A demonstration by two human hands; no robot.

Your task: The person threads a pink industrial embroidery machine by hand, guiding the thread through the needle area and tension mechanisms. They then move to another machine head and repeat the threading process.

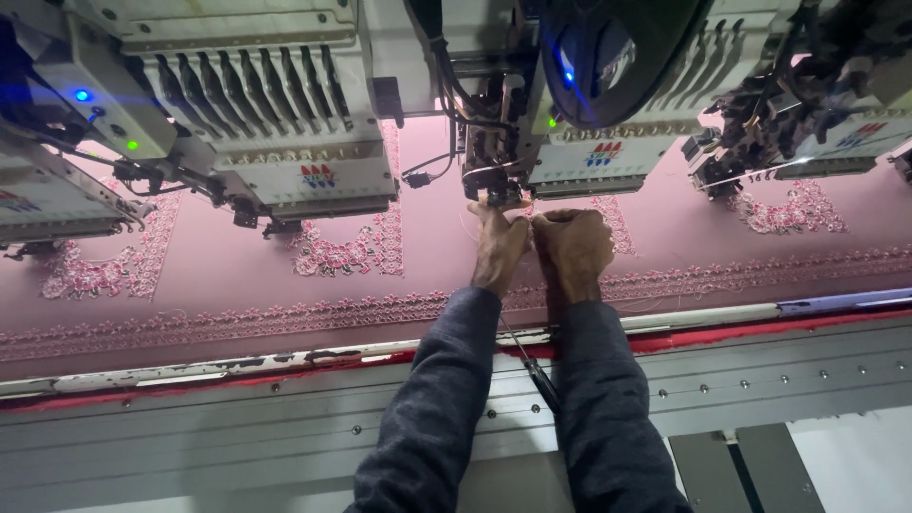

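Observation:
Both my hands reach up under the middle embroidery head. My left hand has its fingertips pinched together at the needle area, and a thin pale thread trails beside them. My right hand is closed in a fist beside it, touching the left hand. A thin metal tool with a dark handle hangs down from the fist between my dark-sleeved forearms. Under both hands lies the stretched pink fabric with floral embroidery.
Another embroidery head stands to the left and a third to the right, close above the cloth. A long embroidered border runs across the fabric. A chipped white and red frame rail and a grey metal machine bed lie nearer me.

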